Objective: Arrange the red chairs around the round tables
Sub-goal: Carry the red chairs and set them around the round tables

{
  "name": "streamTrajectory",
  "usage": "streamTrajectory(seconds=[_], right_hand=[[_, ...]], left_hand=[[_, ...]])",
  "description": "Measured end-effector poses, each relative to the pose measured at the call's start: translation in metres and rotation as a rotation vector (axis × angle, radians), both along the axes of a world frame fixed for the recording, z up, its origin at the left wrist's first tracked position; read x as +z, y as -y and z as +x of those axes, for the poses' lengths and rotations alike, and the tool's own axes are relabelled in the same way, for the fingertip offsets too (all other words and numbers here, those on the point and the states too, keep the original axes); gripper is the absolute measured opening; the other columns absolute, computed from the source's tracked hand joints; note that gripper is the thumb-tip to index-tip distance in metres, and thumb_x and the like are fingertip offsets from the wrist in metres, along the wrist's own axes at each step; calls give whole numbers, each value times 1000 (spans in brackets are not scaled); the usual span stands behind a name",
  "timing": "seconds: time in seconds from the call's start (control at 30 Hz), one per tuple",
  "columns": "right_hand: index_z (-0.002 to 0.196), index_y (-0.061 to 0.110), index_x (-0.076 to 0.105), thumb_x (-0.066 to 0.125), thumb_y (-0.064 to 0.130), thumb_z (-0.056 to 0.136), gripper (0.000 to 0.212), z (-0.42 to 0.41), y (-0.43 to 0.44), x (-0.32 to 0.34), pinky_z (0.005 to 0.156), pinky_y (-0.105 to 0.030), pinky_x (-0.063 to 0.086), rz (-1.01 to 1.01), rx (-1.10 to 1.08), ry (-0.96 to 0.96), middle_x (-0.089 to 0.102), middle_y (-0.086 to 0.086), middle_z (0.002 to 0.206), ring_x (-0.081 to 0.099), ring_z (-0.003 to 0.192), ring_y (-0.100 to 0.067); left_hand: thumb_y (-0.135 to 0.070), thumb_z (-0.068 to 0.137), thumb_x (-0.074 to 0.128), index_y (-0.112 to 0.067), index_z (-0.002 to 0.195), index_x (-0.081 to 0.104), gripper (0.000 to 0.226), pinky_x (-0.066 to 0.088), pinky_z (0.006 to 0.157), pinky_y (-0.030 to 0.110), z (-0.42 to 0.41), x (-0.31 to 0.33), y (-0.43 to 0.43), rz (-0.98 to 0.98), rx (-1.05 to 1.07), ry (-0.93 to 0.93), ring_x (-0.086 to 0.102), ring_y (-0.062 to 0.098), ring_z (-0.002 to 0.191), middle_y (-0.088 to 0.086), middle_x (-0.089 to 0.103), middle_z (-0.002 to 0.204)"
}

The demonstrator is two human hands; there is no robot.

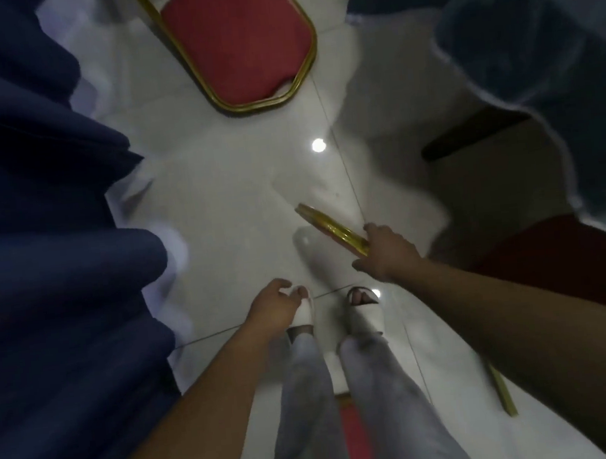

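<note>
A glossy white tile floor point(218, 208) forms a narrow lane between a blue tablecloth point(34, 218) filling the left of the frame and a draped table point(535, 40) at upper right. A red chair point(238, 39) stands at top centre, near neither cloth. At centre right, the right hand point(389, 254) grasps the gold frame point(331, 230) of a second red chair point(563, 259). The left hand point(272, 306) hangs loosely curled, holding nothing.
</note>
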State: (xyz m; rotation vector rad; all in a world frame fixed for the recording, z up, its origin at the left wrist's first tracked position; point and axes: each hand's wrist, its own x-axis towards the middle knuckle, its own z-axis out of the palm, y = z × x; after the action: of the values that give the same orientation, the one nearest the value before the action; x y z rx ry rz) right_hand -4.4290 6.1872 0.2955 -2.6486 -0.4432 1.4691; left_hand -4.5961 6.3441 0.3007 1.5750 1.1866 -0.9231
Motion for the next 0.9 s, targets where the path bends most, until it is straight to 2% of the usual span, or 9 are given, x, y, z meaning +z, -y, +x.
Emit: streamTrajectory(seconds=[0.07,0.17,0.27,0.37,0.5,0.57,0.63,0.77,0.9], right_hand=[[129,19,45,75,43,79,64,4,-21,-32,71,-33,45,17,11,-23,57,-6,111,56,86,-24],[109,22,53,71,27,80,35,4,-39,-67,56,-26,36,19,11,29,60,-2,93,52,70,-19],[99,22,61,67,18,79,22,-1,-43,-76,64,-29,47,22,-39,99,60,0,83,57,70,-20],[95,21,61,66,15,80,18,-7,-32,-52,64,-30,47,28,-78,117,56,2,75,56,66,-18],[101,25,68,63,13,76,28,-27,14,29,62,-26,44,80,-137,88,63,6,76,62,69,-19],[103,34,70,63,17,72,36,-43,45,86,66,-25,43,96,-170,66,67,7,82,66,80,-21],[99,44,69,58,12,71,44,-58,75,146,71,-24,44,136,-214,53,65,14,84,62,82,-13],[121,40,66,55,3,70,64,-88,132,252,72,-27,45,118,-242,123,73,5,99,66,93,-21],[117,43,69,58,-4,64,71,-130,190,352,70,-21,44,178,-420,205,67,23,84,64,84,-7]], left_hand=[[-15,93,58,-15,135,51,42,46,94,31,-10,-24,12,-40,-6,-19,59,32,114,19,61,127],[-18,89,60,-21,142,43,56,46,93,33,-31,-45,26,-61,52,-46,59,31,115,16,61,129],[-28,84,60,-23,142,41,61,47,83,30,-59,-47,31,-59,148,-100,61,30,108,13,62,126],[-19,91,59,-20,145,37,59,50,76,29,-86,-25,35,-56,141,-145,62,29,100,17,61,127],[-28,93,61,-22,149,33,62,46,84,29,-89,36,30,1,130,-73,58,31,112,16,57,132],[-30,90,66,-23,150,32,68,45,93,32,-75,72,26,31,110,-3,54,30,121,14,50,139],[-26,86,72,-23,150,31,77,44,103,37,-56,108,22,65,33,98,49,30,127,13,43,145],[-31,78,80,-26,154,23,95,35,112,37,-13,175,27,61,-286,330,34,28,140,6,26,156],[-33,74,83,-33,153,26,98,27,116,34,24,234,52,-21,-709,559,24,22,145,1,26,158]])
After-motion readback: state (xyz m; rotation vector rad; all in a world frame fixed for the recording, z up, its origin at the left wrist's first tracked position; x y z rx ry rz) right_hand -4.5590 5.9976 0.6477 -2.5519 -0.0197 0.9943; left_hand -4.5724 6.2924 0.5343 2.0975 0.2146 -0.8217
